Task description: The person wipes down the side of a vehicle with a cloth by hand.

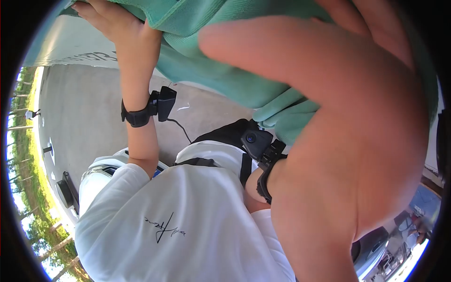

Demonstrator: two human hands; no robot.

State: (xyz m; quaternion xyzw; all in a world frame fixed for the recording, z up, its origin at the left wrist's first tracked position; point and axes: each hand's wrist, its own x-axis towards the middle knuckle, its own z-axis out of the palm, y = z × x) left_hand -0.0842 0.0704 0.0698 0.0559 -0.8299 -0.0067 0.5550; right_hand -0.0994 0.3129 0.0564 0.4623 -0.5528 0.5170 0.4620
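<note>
A large green cloth [197,61] hangs in folds across the top of the head view, over a pale panel [51,47] with dark lettering. At the upper left, my left hand [110,19] lies against the cloth, fingers stretched out and partly cut off by the frame. Very near the camera on the right, my right hand [347,117] looms large and slightly blurred in front of the cloth. Its thumb is spread away from its fingers, which reach past the top edge. A strapped black device [166,103] sits on my left wrist, another small camera [256,141] on my right.
Below lies my white shirt [188,221] with dark script. Grey pavement [80,113] spreads at the left, bordered by trees [23,183]. A distant person [31,114] stands there. Another person [416,232] and clutter appear at the lower right. A cable [181,128] runs from the left wrist device.
</note>
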